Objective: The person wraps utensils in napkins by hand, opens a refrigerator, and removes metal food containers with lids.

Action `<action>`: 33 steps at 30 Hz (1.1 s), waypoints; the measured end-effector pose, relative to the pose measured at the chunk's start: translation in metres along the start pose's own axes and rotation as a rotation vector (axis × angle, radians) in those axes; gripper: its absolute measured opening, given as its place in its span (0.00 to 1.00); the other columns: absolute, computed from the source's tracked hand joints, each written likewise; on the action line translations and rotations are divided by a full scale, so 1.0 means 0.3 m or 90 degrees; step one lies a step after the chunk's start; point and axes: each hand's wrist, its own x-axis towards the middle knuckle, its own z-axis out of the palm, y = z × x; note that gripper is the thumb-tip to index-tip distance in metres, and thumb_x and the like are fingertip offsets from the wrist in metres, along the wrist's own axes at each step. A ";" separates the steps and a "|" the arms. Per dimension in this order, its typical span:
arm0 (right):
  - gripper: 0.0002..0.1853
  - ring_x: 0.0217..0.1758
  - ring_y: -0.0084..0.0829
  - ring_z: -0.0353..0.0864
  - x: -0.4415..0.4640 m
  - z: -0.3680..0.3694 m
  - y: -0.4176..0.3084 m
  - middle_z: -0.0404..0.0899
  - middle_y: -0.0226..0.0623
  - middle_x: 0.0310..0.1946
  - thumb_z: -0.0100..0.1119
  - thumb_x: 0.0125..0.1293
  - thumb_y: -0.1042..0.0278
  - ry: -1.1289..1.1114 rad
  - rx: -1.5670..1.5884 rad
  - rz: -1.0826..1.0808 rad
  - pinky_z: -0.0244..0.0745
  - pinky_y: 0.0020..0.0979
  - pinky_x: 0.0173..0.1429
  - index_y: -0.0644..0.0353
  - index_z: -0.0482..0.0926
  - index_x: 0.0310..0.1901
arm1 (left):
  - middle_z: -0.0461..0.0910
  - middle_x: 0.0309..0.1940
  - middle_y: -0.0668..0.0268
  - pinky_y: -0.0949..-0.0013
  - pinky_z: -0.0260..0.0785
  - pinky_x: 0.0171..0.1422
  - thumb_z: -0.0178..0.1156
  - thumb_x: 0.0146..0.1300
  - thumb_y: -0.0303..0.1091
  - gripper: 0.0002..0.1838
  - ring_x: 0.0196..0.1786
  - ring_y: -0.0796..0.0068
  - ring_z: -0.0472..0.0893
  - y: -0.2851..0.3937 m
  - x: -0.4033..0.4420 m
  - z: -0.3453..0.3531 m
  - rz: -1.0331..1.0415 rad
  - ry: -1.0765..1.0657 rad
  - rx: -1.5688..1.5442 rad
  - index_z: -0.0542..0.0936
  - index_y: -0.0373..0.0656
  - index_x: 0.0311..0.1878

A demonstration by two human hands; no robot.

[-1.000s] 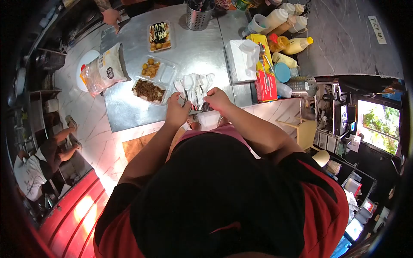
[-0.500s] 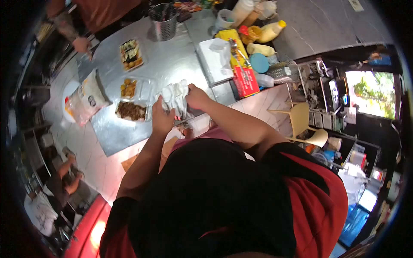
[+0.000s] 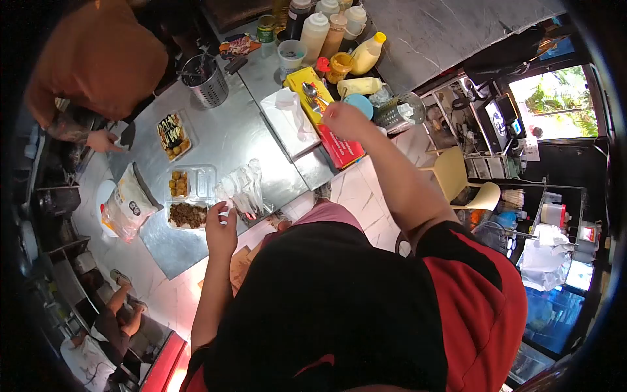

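Observation:
My left hand point(image 3: 222, 230) is at the table's near edge with its fingers loosely bent and apart. Its fingertips are by the crumpled white plastic point(image 3: 243, 186) lying on the metal table. My right hand point(image 3: 344, 121) is closed over a red and yellow box point(image 3: 339, 149). Its fingertips meet the handle end of a metal spoon point(image 3: 312, 91) on the box; whether they grip it is hidden. Left of the plastic is an open clear container point(image 3: 202, 179) with round browned balls point(image 3: 177, 184) and a dark shredded topping point(image 3: 186, 214).
A second food tray point(image 3: 173, 137) and a metal utensil holder point(image 3: 208, 85) stand farther back. A large bag point(image 3: 129, 204) sits at the left edge. White paper in a tray point(image 3: 287, 117), squeeze bottles point(image 3: 315, 36) and a perforated metal cylinder point(image 3: 398, 112) are at right. Another person point(image 3: 104, 55) stands across the table.
My right hand has left the white plastic and moved right to the red and yellow box. The plastic now lies on the table beside my left hand. The view has shifted.

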 end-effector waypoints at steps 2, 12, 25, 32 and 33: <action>0.11 0.38 0.50 0.90 0.103 -0.054 0.040 0.89 0.52 0.37 0.60 0.68 0.63 0.035 -0.080 -0.036 0.83 0.49 0.46 0.60 0.86 0.43 | 0.85 0.43 0.58 0.70 0.75 0.49 0.67 0.73 0.32 0.17 0.39 0.74 0.81 0.131 0.010 0.002 -0.017 -0.064 -0.075 0.82 0.34 0.60; 0.16 0.57 0.52 0.87 0.371 -0.205 0.233 0.88 0.53 0.50 0.61 0.64 0.70 -0.079 -0.222 -0.166 0.81 0.48 0.63 0.57 0.87 0.53 | 0.86 0.30 0.61 0.67 0.76 0.37 0.67 0.58 0.26 0.06 0.31 0.64 0.84 1.224 -0.127 -0.036 0.510 -0.337 -0.341 0.87 0.36 0.38; 0.17 0.66 0.47 0.83 0.448 -0.246 0.211 0.84 0.42 0.61 0.61 0.66 0.57 -0.272 -0.383 -0.274 0.74 0.59 0.66 0.49 0.89 0.53 | 0.86 0.36 0.62 0.69 0.77 0.41 0.67 0.68 0.33 0.10 0.35 0.72 0.85 1.516 -0.171 0.307 0.699 -0.351 -0.585 0.86 0.37 0.48; 0.19 0.59 0.49 0.88 0.483 -0.239 0.217 0.90 0.43 0.53 0.62 0.64 0.51 -0.326 -0.425 -0.322 0.78 0.56 0.57 0.51 0.91 0.49 | 0.86 0.40 0.66 0.71 0.79 0.47 0.64 0.74 0.31 0.12 0.39 0.77 0.85 1.105 0.197 0.518 0.043 -0.167 -0.292 0.83 0.37 0.57; 0.18 0.55 0.50 0.89 0.490 -0.228 0.233 0.90 0.43 0.51 0.63 0.63 0.50 -0.319 -0.411 -0.356 0.80 0.54 0.52 0.51 0.92 0.46 | 0.86 0.38 0.66 0.70 0.80 0.45 0.65 0.74 0.31 0.14 0.38 0.78 0.86 0.986 0.279 0.591 -0.081 -0.109 -0.257 0.82 0.37 0.58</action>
